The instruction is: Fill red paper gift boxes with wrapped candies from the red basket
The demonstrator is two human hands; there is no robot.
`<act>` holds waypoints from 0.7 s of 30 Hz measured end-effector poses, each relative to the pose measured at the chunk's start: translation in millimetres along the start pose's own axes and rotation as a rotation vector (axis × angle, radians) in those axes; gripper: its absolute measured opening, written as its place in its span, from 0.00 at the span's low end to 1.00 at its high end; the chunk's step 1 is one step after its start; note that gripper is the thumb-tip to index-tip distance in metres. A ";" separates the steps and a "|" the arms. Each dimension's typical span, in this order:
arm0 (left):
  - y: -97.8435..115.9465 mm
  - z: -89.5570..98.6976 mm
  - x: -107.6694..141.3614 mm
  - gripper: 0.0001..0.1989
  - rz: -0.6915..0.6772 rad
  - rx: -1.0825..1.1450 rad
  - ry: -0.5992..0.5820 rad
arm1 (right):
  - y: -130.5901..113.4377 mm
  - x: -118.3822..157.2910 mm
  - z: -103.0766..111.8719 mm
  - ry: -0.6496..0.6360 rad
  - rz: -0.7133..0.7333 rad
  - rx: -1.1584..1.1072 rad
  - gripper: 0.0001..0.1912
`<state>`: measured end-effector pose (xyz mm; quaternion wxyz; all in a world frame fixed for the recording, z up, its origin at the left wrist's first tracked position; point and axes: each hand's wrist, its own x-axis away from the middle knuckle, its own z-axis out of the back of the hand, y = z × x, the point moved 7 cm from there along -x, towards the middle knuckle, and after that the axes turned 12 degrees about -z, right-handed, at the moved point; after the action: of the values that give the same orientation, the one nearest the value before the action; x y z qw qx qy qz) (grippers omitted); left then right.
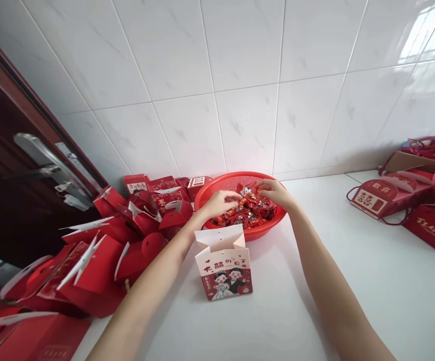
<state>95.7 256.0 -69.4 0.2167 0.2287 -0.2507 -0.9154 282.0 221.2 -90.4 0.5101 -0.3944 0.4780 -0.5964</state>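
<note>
A red plastic basket (264,231) holds a heap of small wrapped candies (249,208), mostly red. Over the left side of the heap is my left hand (223,201), its fingers stretched toward the middle and slightly apart. My right hand (275,193) hangs above the right side of the candies with loosely bent, parted fingers. I see nothing held in either hand. In front of the basket, between my forearms, a red and white paper gift box (227,273) with a cartoon couple stands upright, its top flaps raised. Its inside bottom is hidden.
Several red gift boxes (97,260) crowd the left side, many with raised flaps. At the right lie closed red boxes (375,198) with cord handles, near a cardboard carton (409,161) of dark red items. A tiled wall (247,120) backs the white table (277,311); a door handle (51,165) is at left.
</note>
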 end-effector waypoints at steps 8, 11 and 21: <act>-4.2 -42.1 -56.4 0.23 -0.113 -0.189 -0.294 | 0.2 -5.0 0.9 -0.053 -0.015 -0.070 0.08; -7.6 -51.6 -66.7 0.15 -0.141 -0.189 -0.314 | -0.1 -4.3 0.0 -0.064 -0.026 -0.061 0.07; -30.8 -28.5 -64.0 0.13 -0.129 0.047 -0.088 | 5.3 -6.4 1.9 0.000 -0.053 -0.006 0.10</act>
<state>153.4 302.5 -88.8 0.1406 0.2089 -0.2663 -0.9304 286.1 227.1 -94.9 0.4930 -0.4084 0.4694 -0.6082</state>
